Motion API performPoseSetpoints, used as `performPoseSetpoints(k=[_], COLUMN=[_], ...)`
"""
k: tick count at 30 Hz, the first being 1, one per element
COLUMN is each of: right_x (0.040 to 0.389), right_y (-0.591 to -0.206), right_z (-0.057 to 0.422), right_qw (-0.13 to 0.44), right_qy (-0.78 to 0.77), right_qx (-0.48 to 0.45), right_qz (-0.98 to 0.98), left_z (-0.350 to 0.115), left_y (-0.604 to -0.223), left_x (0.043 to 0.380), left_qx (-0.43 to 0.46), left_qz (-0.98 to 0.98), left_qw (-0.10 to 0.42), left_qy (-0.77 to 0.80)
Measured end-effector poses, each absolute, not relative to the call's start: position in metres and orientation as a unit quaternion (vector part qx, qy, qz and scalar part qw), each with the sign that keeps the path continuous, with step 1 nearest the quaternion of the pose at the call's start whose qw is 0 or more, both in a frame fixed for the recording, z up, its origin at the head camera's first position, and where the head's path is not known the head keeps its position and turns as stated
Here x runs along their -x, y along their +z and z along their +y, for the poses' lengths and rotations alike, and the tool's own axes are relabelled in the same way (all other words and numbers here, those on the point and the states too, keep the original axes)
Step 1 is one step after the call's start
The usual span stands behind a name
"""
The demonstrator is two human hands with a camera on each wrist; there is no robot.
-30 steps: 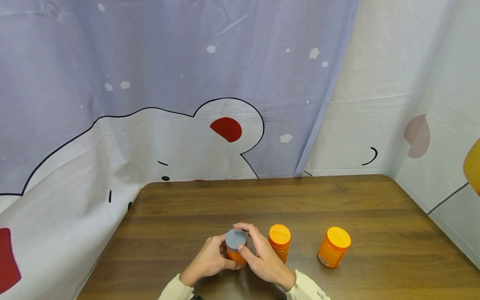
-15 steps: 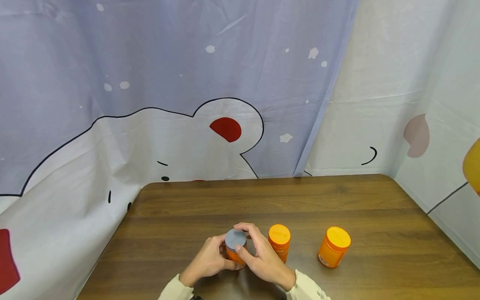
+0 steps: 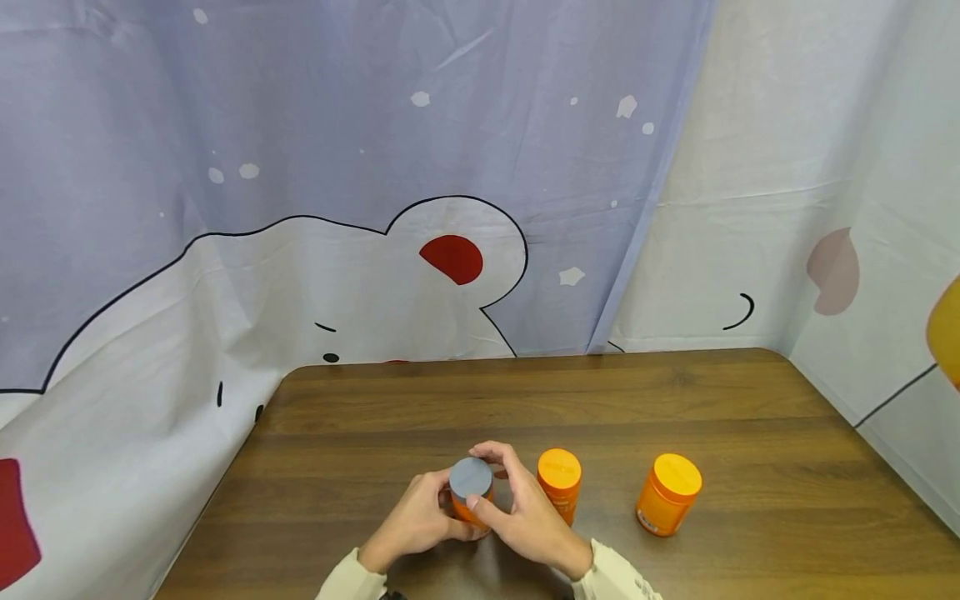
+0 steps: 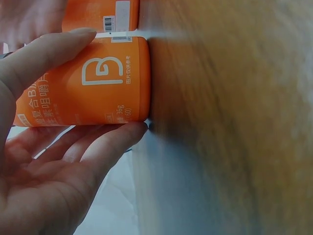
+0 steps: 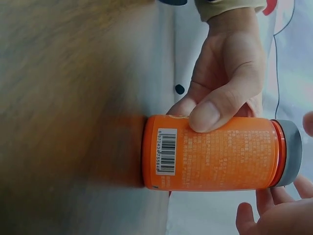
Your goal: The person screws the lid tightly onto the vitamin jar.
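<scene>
An orange bottle [image 5: 220, 154] with a grey lid [image 3: 471, 478] stands upright on the wooden table. My left hand [image 3: 416, 517] grips its body, thumb on the near side and fingers round the other, as the left wrist view also shows. Over the top, the bent fingers and thumb of my right hand [image 3: 525, 517] curve loosely round the lid. In the right wrist view a narrow gap shows between lid and thumb tip [image 5: 308, 123]. A thin red band shows just under the lid. Behind the right hand stands a second orange bottle [image 3: 561, 475] with a yellow-orange lid.
Farther right stands a third orange bottle [image 3: 669, 495], its lid yellow. The brown wooden table [image 3: 360, 442] ends at a printed curtain [image 3: 360, 150] along the back and sides.
My right thumb has slid a little left and toward me along the lid's front, while its index finger has risen slightly at the back. Left hand and bottles stay put.
</scene>
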State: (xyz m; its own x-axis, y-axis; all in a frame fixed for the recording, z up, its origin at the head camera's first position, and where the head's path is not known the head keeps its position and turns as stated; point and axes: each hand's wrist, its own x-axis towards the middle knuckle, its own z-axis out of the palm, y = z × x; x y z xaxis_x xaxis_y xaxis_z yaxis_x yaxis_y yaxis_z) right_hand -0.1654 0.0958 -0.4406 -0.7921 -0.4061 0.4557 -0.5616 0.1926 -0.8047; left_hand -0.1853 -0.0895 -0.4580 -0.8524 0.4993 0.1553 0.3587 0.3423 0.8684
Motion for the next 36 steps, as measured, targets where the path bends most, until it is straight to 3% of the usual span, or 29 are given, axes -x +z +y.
performPoseSetpoints(k=[11,24,31,36], right_x=[0.166,0.166,0.165,0.16], right_y=[-0.438,-0.439,-0.438,-0.43], right_z=[0.097,0.097,0.097,0.096], right_qw=[0.078,0.074,0.067,0.069], right_qy=[0.557,0.559,0.565,0.565], right_qx=[-0.348,-0.311,-0.295,-0.293], right_qz=[-0.75,-0.766,-0.768,-0.768], left_z=[-0.092,-0.09,-0.086,-0.09], left_y=[-0.465,-0.462,-0.438,-0.454], left_x=[0.19,0.187,0.176,0.184], left_qx=[-0.269,-0.258,-0.256,-0.267], left_qz=[0.814,0.821,0.818,0.815], left_qw=[0.075,0.066,0.067,0.066], left_qy=[0.509,0.505,0.51,0.51])
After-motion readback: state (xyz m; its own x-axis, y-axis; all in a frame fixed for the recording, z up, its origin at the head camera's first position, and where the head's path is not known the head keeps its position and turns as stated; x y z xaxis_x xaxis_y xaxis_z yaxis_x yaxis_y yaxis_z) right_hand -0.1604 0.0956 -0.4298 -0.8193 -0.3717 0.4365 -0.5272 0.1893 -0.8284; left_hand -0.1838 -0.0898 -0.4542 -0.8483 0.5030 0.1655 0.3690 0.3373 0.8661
